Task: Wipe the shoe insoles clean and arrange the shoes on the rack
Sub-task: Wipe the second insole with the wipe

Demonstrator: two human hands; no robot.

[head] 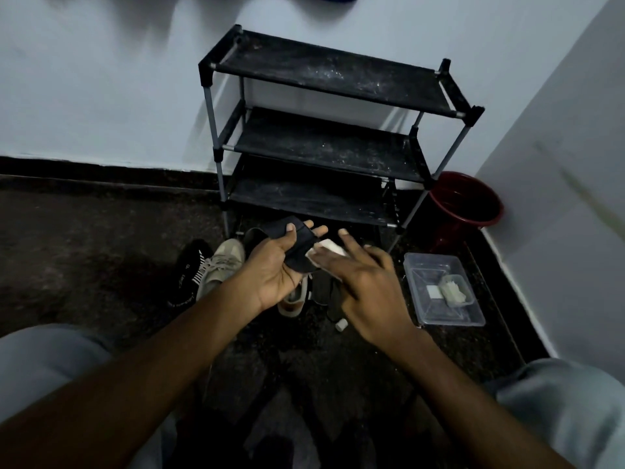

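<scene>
My left hand [275, 265] grips a black insole [297, 242], thumb curled over its top edge. My right hand [365, 282] presses a white wipe [329, 247] against the insole, fingers mostly straight and blurred. Below the hands lie a beige sneaker [221, 265], a second beige shoe [292, 299] partly hidden by my left hand, and a black sneaker [189, 275] with white stripes at the left. A dusty black three-shelf shoe rack [324, 143] stands against the wall behind them, with no shoes on its shelves.
A clear plastic container [443, 292] with white wipes sits on the dark floor at the right. A red bucket [465, 204] stands in the corner beside the rack. A small white object [341, 323] lies on the floor. My knees frame the bottom edge.
</scene>
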